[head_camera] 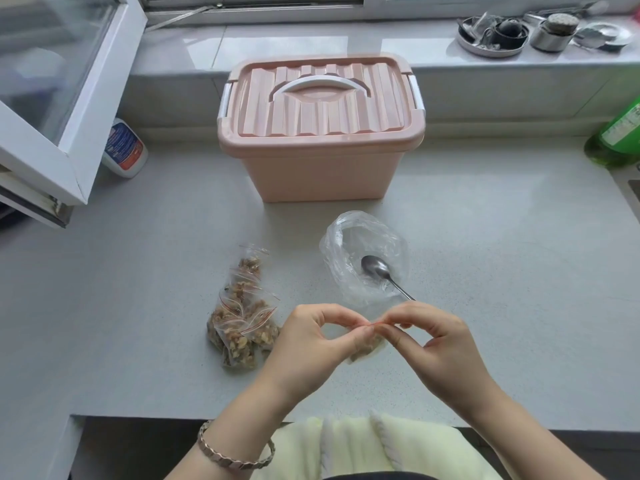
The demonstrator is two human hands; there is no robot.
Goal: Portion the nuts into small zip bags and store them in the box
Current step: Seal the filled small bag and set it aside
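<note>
Pinching shut the seal of what seems the last zip bag (369, 344) at lower centre, left hand (311, 337) and right hand (429, 337) leave mostly boxing: filled bags (242, 320) lie piled just left, big bag (363, 237) looks emptied, box (320, 161) above is closed.

Grey speckled countertop (485, 237) spans the view, front edge near the bottom, dark below it. Behind it a low grey riser leads up to a glossy pale window sill (311, 39). White-framed window sash (69, 98) stands swung open inward at left, over the counter's left end; its glass is reflective. White fixed frame runs along the top. White bottle (124, 148) with blue-red label sits on the counter under the sash, by the riser. Green bottle (616, 136) at right edge, cut off. On the sill far right: round metal tray (491, 46) holding dark cups, metal jar (554, 32) just beside it, small metal dish (602, 34) further right. Soft daylight, glare on sill.
</note>
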